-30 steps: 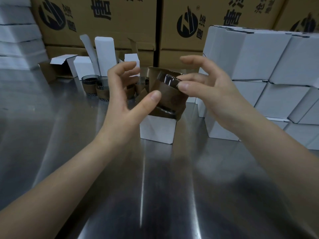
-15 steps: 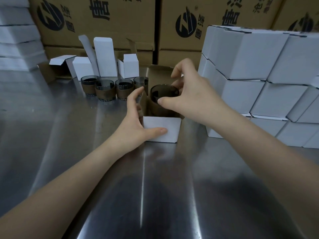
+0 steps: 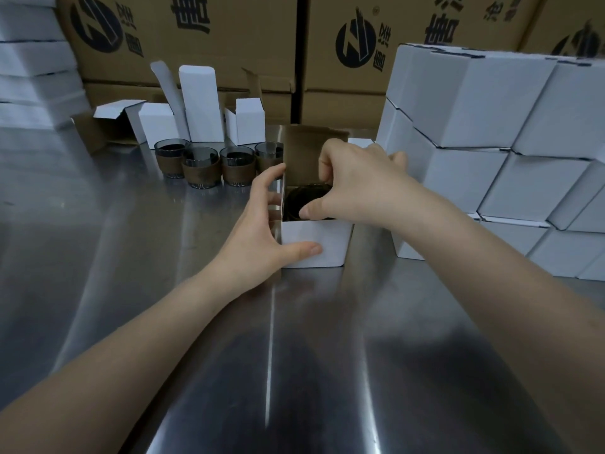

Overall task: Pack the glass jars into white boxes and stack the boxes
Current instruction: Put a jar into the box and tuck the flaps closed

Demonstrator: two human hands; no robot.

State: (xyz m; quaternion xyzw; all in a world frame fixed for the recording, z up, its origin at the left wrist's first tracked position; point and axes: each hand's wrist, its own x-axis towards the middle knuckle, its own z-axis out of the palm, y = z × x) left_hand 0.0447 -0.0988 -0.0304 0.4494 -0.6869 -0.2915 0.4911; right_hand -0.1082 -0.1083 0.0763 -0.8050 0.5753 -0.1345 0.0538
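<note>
An open white box point(image 3: 330, 244) stands on the steel table, its brown flap upright at the back. A dark glass jar point(image 3: 294, 203) sits low inside it, mostly hidden. My right hand point(image 3: 357, 185) reaches into the box from above and pinches the jar's rim. My left hand point(image 3: 262, 231) holds the box's left side, thumb across its front face. Several more jars with brown sleeves point(image 3: 203, 168) stand in a row behind the box on the left. Closed white boxes point(image 3: 491, 132) are stacked at the right.
Several empty white boxes point(image 3: 199, 103) with raised flaps stand behind the jars. Large brown cartons point(image 3: 229, 37) line the back. Flat white packs point(image 3: 29, 60) are piled at the far left. Bare steel table point(image 3: 229, 355) stretches toward me.
My right hand has lowered the jar from above the box down into it. My left hand has dropped from mid-air to hold the box's left side.
</note>
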